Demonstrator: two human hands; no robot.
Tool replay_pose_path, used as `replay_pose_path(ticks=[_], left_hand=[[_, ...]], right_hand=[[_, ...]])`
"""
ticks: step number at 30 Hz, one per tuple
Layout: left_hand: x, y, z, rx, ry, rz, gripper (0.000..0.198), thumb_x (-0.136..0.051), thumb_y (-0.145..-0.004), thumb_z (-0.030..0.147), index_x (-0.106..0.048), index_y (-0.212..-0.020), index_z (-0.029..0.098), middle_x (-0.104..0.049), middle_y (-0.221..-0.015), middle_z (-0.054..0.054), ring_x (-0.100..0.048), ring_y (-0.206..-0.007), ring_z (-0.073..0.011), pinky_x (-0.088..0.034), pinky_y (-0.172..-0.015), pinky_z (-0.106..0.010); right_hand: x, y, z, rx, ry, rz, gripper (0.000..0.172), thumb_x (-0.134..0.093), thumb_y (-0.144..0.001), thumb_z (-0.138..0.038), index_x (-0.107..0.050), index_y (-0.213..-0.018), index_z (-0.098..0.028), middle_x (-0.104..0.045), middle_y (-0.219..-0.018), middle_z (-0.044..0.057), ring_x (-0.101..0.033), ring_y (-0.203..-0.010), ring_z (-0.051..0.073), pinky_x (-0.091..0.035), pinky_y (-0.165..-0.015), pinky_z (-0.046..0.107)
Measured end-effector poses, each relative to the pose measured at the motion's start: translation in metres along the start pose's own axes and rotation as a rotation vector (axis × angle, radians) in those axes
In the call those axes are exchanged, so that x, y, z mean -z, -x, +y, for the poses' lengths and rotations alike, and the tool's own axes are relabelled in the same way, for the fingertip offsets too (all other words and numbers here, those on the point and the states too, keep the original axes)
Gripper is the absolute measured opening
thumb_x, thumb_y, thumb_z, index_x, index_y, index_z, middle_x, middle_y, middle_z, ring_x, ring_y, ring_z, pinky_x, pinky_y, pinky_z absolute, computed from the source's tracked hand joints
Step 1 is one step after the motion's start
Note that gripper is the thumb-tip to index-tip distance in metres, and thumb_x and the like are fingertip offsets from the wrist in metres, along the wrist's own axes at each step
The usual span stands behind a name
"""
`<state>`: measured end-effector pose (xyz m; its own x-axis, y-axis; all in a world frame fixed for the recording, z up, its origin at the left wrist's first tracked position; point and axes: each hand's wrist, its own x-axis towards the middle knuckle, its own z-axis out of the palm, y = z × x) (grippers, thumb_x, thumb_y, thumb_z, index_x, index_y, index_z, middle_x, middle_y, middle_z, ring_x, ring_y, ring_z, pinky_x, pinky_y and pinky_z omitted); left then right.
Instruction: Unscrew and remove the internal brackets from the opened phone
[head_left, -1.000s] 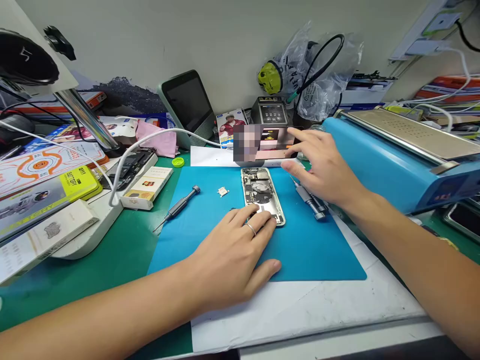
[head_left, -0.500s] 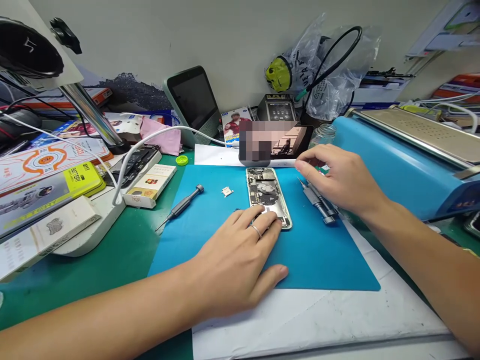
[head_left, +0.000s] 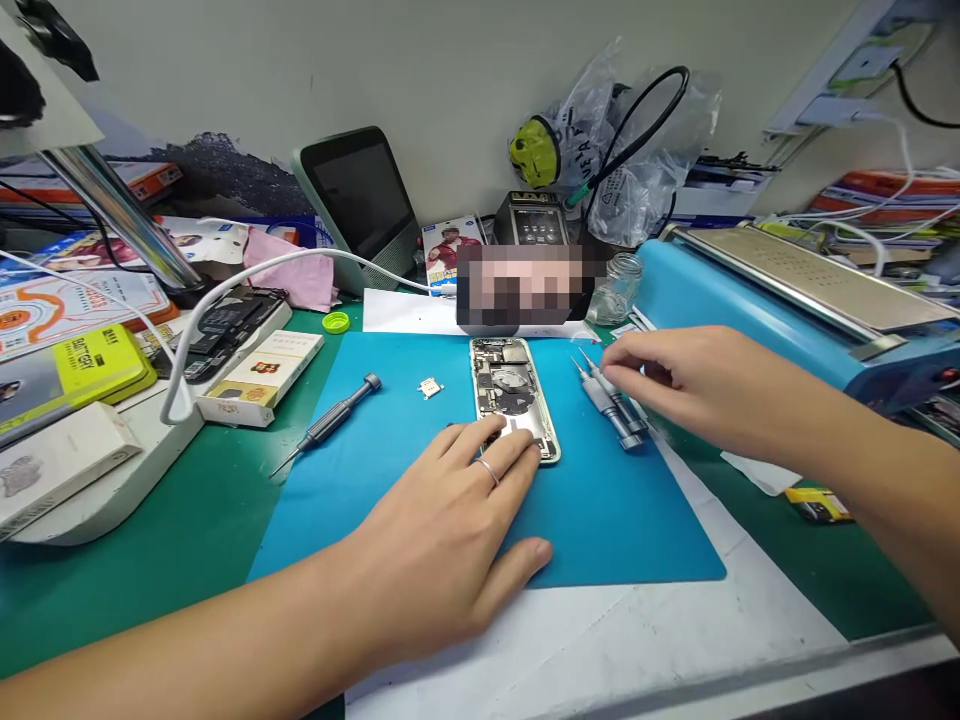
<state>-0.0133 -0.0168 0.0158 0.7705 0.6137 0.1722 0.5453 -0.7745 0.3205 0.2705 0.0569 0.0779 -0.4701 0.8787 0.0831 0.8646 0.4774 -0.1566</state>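
Note:
An opened smartphone (head_left: 514,375) lies on the blue mat (head_left: 630,530), its inner parts showing. My left hand (head_left: 457,530) rests flat over the phone's lower end, fingers stretched out and thumb apart. A small metal plate (head_left: 430,388) sits left of the phone. My right hand (head_left: 675,385) is beside two grey screwdrivers (head_left: 611,410) at the mat's right side. Its fingers are curled with thumb and forefinger close together. Whatever they may hold is hidden. Another screwdriver (head_left: 330,422) lies at the mat's left edge.
Behind the phone stands a partly blurred-out device (head_left: 487,310) with a glass jar (head_left: 619,285) beside it. A blue machine (head_left: 750,320) borders the right side. On the left are boxes (head_left: 262,375), a white cable (head_left: 187,350), a green cap (head_left: 335,322) and a lamp stand (head_left: 124,210).
The camera view has shifted right. My right hand has moved back from behind the screwdriver tips to beside their shafts, its fingers more curled. My left hand stays on the phone.

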Motion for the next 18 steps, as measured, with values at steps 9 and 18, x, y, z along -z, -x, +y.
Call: replay_pose_path(ticks=[9, 18], left_hand=[[-0.005, -0.002, -0.001, -0.013, -0.034, 0.034, 0.057, -0.042, -0.112, 0.043, -0.046, -0.157, 0.008, -0.054, -0.158, -0.013, -0.042, -0.147, -0.0396, -0.047, -0.117, -0.059], [-0.005, 0.000, -0.002, -0.043, -0.038, 0.077, 0.057, -0.044, -0.112, 0.044, -0.051, -0.152, 0.005, -0.056, -0.154, -0.018, -0.045, -0.144, -0.0411, -0.048, -0.114, -0.057]], right_hand=[[-0.017, 0.066, -0.019, -0.033, -0.049, 0.116, 0.027, -0.051, -0.106, -0.042, -0.072, -0.105, -0.026, -0.079, -0.102, 0.007, -0.074, -0.088, 0.028, -0.052, -0.072, 0.041], [-0.068, 0.215, -0.034, 0.117, 0.233, 0.156, 0.081, -0.075, -0.084, -0.064, -0.049, -0.157, -0.038, -0.067, -0.146, 0.007, -0.062, -0.130, 0.042, -0.050, -0.105, 0.056]])
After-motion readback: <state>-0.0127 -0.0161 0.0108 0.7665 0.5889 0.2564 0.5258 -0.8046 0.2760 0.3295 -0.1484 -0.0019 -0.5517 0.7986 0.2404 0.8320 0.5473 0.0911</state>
